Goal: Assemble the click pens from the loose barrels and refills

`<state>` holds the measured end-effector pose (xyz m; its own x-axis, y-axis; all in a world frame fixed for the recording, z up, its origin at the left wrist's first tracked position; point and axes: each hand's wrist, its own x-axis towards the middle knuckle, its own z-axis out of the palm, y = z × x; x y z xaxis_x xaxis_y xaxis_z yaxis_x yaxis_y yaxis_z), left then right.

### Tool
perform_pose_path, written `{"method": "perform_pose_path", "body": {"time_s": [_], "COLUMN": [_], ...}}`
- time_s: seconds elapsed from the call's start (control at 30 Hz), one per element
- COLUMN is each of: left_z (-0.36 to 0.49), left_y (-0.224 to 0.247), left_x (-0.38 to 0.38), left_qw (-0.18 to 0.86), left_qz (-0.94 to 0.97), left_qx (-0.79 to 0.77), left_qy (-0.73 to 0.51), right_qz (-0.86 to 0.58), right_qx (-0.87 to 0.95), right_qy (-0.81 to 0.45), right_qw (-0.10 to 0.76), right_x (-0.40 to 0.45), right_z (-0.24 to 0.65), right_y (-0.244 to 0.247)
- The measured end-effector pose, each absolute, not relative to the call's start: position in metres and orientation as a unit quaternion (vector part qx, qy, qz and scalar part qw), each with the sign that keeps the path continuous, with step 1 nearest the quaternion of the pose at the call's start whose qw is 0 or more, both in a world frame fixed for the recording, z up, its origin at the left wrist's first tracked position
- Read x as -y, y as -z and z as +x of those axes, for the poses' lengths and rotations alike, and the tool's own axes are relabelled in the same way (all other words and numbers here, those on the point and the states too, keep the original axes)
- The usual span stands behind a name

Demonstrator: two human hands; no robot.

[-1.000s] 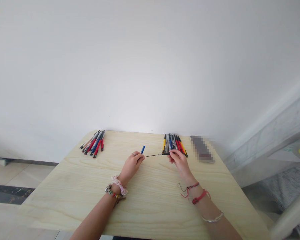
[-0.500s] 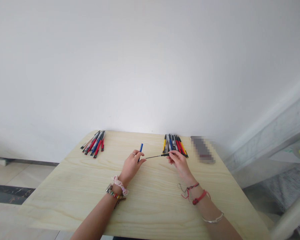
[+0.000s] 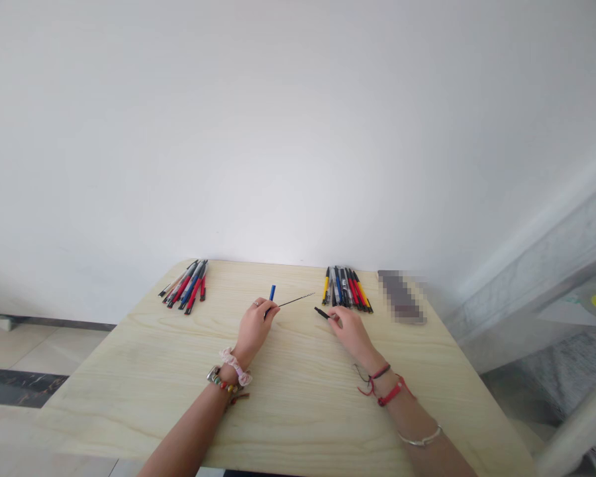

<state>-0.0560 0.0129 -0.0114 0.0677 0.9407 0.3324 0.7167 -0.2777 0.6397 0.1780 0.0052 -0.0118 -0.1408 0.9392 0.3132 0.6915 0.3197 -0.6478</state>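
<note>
My left hand (image 3: 255,325) is closed on a blue pen barrel (image 3: 272,291), which stands up nearly upright from the fingers. Between its thumb and finger it also pinches a thin dark pen refill (image 3: 297,299), its free end pointing right. My right hand (image 3: 348,328) holds a short black pen part (image 3: 320,312) in its fingertips, tilted toward the left. A gap separates this black part from the refill. Both hands are over the middle of the pale wooden table (image 3: 298,391).
A bunch of red, blue and grey pens (image 3: 186,286) lies at the table's back left. Behind my right hand is another bunch of yellow, red, blue and grey pens (image 3: 346,288). A blurred dark flat object (image 3: 402,298) lies at the back right. A white wall (image 3: 298,132) borders the table's far edge.
The refill has come out of the black part and is now in my left hand's pinch. My left hand has shifted slightly left, and the right hand has tilted the black part.
</note>
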Motion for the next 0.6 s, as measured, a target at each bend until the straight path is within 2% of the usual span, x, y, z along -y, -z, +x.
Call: {"method": "perform_pose_path", "body": {"time_s": [0.1, 0.17, 0.4, 0.6], "left_z": [-0.053, -0.052, -0.047, -0.047], "left_y": [0.014, 0.015, 0.011, 0.011], "left_x": [-0.013, -0.013, -0.008, -0.007], "left_qw": [0.176, 0.185, 0.203, 0.198], "left_qz": [0.720, 0.727, 0.766, 0.785], "left_qx": [-0.561, -0.549, -0.506, -0.494], "left_qy": [-0.368, -0.368, -0.341, -0.316], "right_qz": [-0.542, -0.542, -0.532, -0.483], "right_qx": [0.783, 0.786, 0.732, 0.741], "right_qy": [-0.119, -0.104, -0.127, -0.233], "right_qw": [0.283, 0.279, 0.406, 0.405], "right_x": [-0.002, -0.001, -0.002, 0.002], "right_z": [0.174, 0.173, 0.174, 0.169], "right_y": [0.014, 0.014, 0.006, 0.001]}}
